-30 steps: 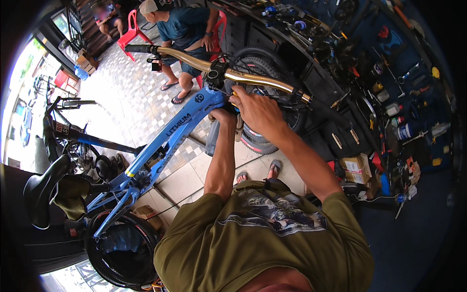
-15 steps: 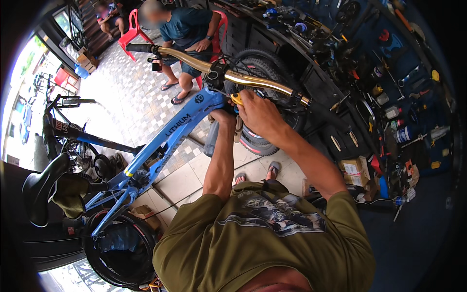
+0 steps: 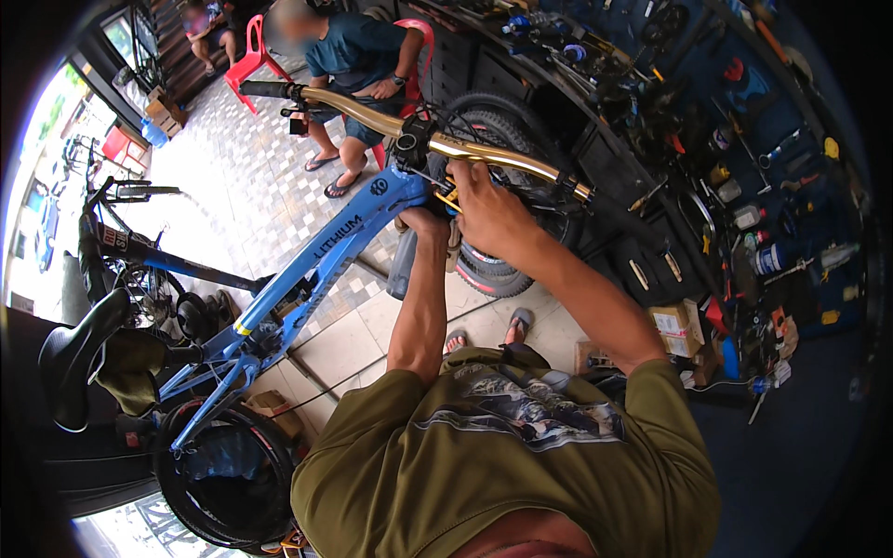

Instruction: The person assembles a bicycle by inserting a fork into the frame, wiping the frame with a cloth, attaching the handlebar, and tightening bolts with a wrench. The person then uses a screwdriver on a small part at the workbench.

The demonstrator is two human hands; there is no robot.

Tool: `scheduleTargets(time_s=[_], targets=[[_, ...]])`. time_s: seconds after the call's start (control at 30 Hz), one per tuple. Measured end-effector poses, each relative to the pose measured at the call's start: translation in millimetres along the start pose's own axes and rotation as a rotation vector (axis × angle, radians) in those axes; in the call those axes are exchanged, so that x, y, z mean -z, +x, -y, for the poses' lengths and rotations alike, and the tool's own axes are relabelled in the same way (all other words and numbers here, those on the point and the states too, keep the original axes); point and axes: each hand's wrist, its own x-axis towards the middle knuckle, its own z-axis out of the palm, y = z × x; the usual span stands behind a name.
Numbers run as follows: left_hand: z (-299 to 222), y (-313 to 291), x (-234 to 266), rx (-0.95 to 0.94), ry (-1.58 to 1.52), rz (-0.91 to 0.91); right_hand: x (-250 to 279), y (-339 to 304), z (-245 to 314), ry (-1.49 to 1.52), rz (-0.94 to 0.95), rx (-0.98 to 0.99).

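Red plastic chair (image 3: 249,58), wall tools (image 3: 744,139)

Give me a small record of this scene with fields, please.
place: bicycle workshop, tiled floor
bike: blue frame, gold handlebar, black saddle
left hand: under the head of the frame, what it grips is hidden
right hand: just below the handlebar, fingers at a small yellow part
front wheel: behind the hands
tool wall: on the person's right
other people: one seated on a red chair beyond the handlebar
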Motion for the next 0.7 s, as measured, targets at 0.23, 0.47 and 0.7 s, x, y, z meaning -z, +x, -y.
scheduleTargets(time_s=[0.23, 0.47, 0.7], targets=[[0.0, 1.7, 4.5, -0.060, 0.031, -0.108, -6.8, -4.3, 5.1, -0.163, -0.044, 0.118], [-1.3, 3.7, 11.0, -0.062, 0.058, -0.084, 11.7, -4.8, 11.9, -0.062, -0.016, 0.010], [-3.9, -13.5, -25.7, -0.166, 0.104, -0.093, 13.1, 11.9, 7.3, 0.036, 0.083, -0.046]])
